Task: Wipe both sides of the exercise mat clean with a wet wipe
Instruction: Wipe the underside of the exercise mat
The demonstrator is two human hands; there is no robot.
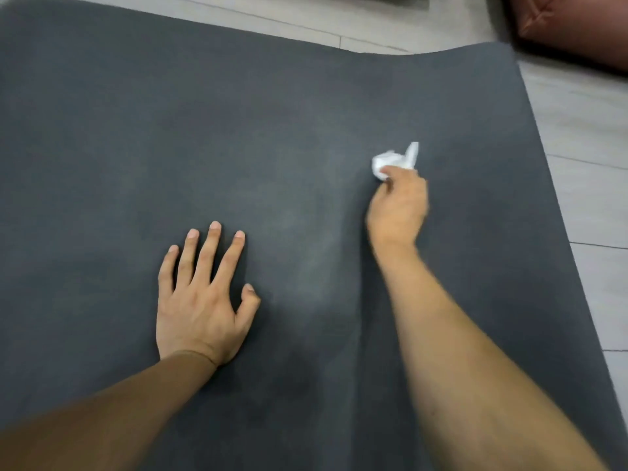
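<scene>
Head view. Dark grey exercise mat (238, 137) lies flat on a pale tiled floor (584, 158) and fills most of the view; its far edge curves up slightly at the right corner. Left hand (200, 300) rests palm down on the mat, fingers straight and spread, holding nothing. Right hand (399, 205), arm extended, is motion-blurred; fingers curl round a crumpled white wet wipe (394, 161), which sits at the fingertips and appears to touch the mat surface right of centre. A faint lighter streak runs down the mat between the two hands. Reddish-brown cushion-like object (577, 25) sits on the floor beyond the mat's far right corner.
</scene>
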